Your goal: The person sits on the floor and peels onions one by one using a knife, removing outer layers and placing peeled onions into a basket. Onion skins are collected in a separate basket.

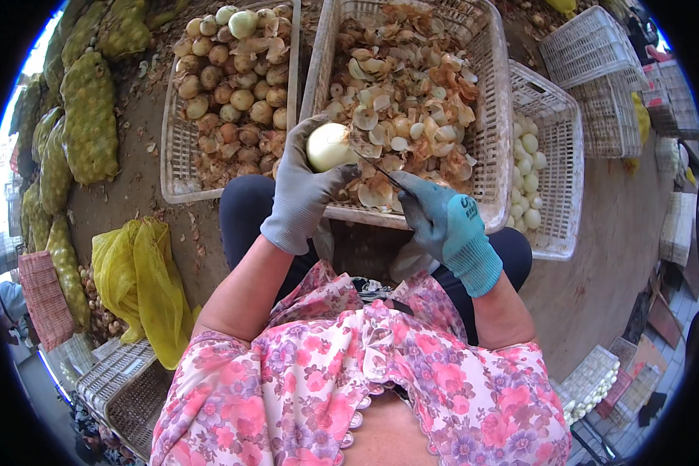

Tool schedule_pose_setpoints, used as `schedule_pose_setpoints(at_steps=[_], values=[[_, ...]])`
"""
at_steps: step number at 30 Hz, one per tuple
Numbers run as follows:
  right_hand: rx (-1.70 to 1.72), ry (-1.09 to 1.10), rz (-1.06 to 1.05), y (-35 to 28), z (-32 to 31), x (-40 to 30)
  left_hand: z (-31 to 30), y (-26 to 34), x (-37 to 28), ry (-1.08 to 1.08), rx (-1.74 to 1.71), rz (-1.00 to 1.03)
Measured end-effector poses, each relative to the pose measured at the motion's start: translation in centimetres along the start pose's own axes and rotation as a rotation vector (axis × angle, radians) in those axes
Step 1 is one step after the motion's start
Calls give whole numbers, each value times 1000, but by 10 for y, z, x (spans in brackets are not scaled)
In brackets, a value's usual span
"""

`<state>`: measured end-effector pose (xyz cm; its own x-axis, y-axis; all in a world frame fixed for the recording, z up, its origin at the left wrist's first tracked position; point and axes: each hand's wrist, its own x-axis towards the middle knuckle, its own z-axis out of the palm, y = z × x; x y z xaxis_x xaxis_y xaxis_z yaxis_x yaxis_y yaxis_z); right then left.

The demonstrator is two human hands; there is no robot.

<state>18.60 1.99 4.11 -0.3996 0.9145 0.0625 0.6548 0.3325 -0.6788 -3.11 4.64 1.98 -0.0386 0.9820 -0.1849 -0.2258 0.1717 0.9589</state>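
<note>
My left hand (306,186), in a grey work glove, grips a mostly peeled pale onion (328,147) with dry brown fibres at its right end. In my right hand (434,218), gloved in teal, is a small knife (375,167); its thin dark blade reaches to that end of the onion. Below both hands sits a white plastic crate (495,145) holding loose onion skins (405,110). To the left, another crate (172,157) holds unpeeled onions (242,99), with a paler one (243,24) on top. Fingers partly hide the knife's handle.
A crate (574,192) of peeled onions (527,169) stands at the right, partly behind the skins crate. Stacked crates (594,81) rise beyond it. Full mesh sacks (90,119) line the left side. A yellow mesh bag (143,274) drapes near an empty-looking crate (131,384) at lower left.
</note>
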Motion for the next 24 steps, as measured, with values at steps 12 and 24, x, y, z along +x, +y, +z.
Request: schedule_pose_setpoints(at_steps=[12, 24], values=[[2, -129, 83, 25, 15, -2, -8, -7, 0, -42, 235, -56], [103, -182, 191, 33, 32, 2, -19, -10, 17, -217, 204, -239]])
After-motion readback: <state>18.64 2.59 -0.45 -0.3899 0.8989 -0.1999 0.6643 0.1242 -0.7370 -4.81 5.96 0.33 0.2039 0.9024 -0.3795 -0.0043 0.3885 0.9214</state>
